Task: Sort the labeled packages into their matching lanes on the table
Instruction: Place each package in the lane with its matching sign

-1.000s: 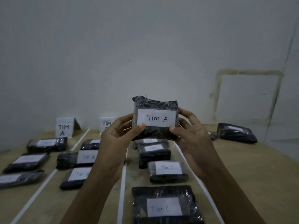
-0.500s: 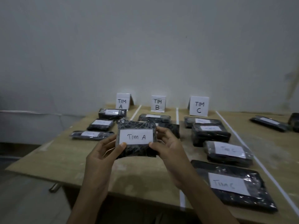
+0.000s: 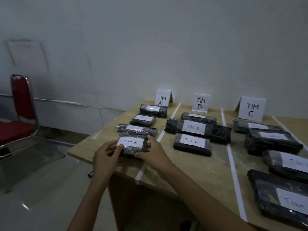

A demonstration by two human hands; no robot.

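Observation:
A black wrapped package labelled TIM A [image 3: 131,144] sits low over the near end of the left lane, label up. My left hand [image 3: 105,157] grips its left side and my right hand [image 3: 152,152] grips its right side. Behind it three TIM A packages [image 3: 153,110] lie in a row up to the TIM A sign [image 3: 162,99]. The middle lane holds three TIM B packages [image 3: 193,127] before the TIM B sign [image 3: 200,103]. Several TIM C packages [image 3: 273,139] fill the lane under the TIM C sign [image 3: 251,110].
White tape strips [image 3: 232,157] divide the wooden table [image 3: 196,165] into lanes. The table's left edge and near corner lie just beside my hands. A red chair [image 3: 20,114] stands on the tiled floor to the left. A white wall backs the table.
Both hands have carried the TIM A package from chest height down and left to the near end of the TIM A lane. My view has swung left and down.

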